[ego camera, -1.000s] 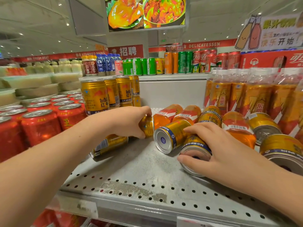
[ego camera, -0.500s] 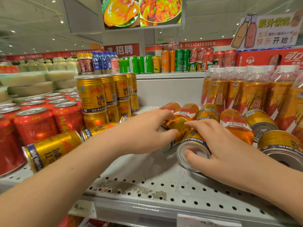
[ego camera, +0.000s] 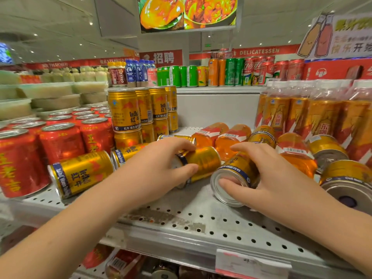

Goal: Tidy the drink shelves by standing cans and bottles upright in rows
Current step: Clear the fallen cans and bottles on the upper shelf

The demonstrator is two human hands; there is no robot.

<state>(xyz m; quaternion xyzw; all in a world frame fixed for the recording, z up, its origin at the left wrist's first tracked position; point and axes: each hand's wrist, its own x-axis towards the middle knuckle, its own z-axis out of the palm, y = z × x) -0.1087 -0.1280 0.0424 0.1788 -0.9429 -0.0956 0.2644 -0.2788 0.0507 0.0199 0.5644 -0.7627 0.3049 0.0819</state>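
Gripping a toppled gold can (ego camera: 204,161) on the shelf (ego camera: 201,220) with the left hand (ego camera: 159,170), fingers (ego camera: 178,143) curled over it; clasping a second can (ego camera: 236,172), lying at its 3 o'clock, with the right hand (ego camera: 269,178), thumb against the base; fallen orange bottles (ego camera: 228,140) at 12 o'clock.
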